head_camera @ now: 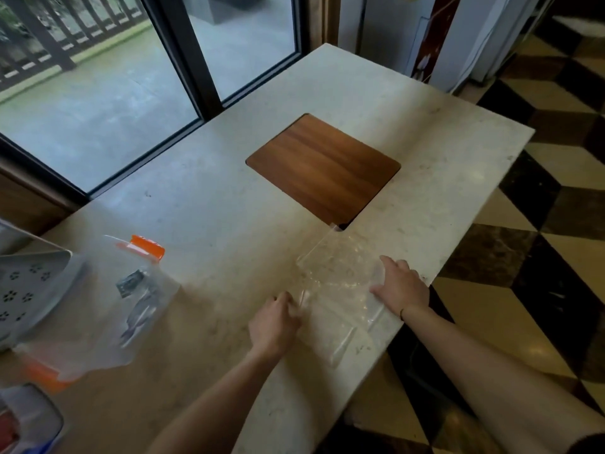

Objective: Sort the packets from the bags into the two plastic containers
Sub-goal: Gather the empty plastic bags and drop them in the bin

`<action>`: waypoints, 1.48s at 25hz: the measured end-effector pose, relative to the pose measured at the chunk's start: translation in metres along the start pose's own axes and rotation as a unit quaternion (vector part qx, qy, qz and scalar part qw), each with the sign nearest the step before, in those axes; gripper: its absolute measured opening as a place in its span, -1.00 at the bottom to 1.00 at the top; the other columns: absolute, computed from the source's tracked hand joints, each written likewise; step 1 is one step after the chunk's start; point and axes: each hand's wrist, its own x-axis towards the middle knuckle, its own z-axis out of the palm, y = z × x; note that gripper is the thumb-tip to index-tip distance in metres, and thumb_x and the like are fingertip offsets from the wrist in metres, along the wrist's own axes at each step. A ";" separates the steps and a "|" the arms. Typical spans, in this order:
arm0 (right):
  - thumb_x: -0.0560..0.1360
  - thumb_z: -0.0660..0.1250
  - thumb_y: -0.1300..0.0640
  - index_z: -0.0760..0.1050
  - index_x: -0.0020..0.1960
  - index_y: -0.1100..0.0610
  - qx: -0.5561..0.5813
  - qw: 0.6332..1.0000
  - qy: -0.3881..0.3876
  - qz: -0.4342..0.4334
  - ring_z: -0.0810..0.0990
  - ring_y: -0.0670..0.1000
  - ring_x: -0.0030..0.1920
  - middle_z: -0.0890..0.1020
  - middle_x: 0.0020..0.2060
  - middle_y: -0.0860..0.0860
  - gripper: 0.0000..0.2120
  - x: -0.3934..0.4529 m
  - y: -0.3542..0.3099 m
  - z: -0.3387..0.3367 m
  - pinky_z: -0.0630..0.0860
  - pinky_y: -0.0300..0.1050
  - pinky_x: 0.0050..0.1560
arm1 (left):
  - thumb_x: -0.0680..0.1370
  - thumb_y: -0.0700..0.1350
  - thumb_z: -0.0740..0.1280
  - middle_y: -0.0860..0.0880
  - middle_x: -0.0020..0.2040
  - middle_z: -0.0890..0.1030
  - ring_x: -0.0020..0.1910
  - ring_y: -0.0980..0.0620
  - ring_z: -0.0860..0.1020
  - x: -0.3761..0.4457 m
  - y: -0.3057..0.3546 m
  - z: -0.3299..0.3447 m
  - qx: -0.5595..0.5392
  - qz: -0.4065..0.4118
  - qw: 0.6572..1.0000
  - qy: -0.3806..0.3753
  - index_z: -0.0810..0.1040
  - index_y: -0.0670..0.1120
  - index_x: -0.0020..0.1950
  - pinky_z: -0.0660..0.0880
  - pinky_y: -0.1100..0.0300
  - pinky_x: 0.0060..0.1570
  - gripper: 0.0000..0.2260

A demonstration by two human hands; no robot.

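Your left hand point(273, 326) sits at the near-left edge of a clear plastic bag point(340, 283) lying flat on the stone table point(229, 208), just on your side of the wooden panel point(322, 165) set into the tabletop. Its fingers are curled together at that edge; whether they pinch the plastic you cannot tell from here. Your right hand point(401, 286) lies palm down on the bag's right side, fingers spread and pressing it flat.

That bag looks empty, so its share of the sorting is probably done. Well to the left of the panel, a clear container with an orange lid point(98, 309) holds a few dark packets point(134, 290), with another see-through bag seemingly draped over it. A grey perforated tray point(29, 283) stands beyond it, and a second container point(29, 421) shows at the near-left corner, its contents blurred. How many packets remain unsorted is not visible.
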 end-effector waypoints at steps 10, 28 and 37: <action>0.44 0.40 0.02 0.38 0.26 -0.02 0.010 0.998 0.006 0.056 0.41 0.17 0.22 0.53 0.19 0.05 -0.58 0.018 -0.009 0.009 0.43 0.05 0.09 | 0.34 -0.06 0.45 0.06 -0.19 0.64 -0.17 0.00 0.62 0.011 -0.015 0.000 -0.168 -0.019 0.984 -0.047 0.54 0.08 -0.13 0.57 0.09 -0.20 -0.83; 0.55 0.25 0.24 0.43 0.08 0.22 0.326 0.930 0.091 0.143 0.53 0.16 -0.08 0.58 -0.07 0.17 -0.88 -0.018 0.099 -0.019 0.40 -0.05 -0.11 | 0.51 -0.16 0.42 -0.03 -0.27 0.68 -0.37 0.11 0.58 0.025 0.052 0.017 -0.341 0.089 0.933 -0.075 0.65 -0.09 -0.09 0.47 0.33 -0.36 -0.97; 0.57 0.20 0.15 0.54 0.22 0.04 0.240 0.937 0.131 0.218 0.55 0.16 0.12 0.59 0.10 0.02 -0.73 -0.090 0.213 -0.047 0.35 -0.12 -0.05 | 0.56 -0.13 0.35 -0.06 -0.19 0.69 -0.33 0.03 0.66 -0.006 0.165 0.043 -0.252 0.174 0.943 -0.130 0.60 -0.07 0.00 0.51 0.22 -0.45 -0.94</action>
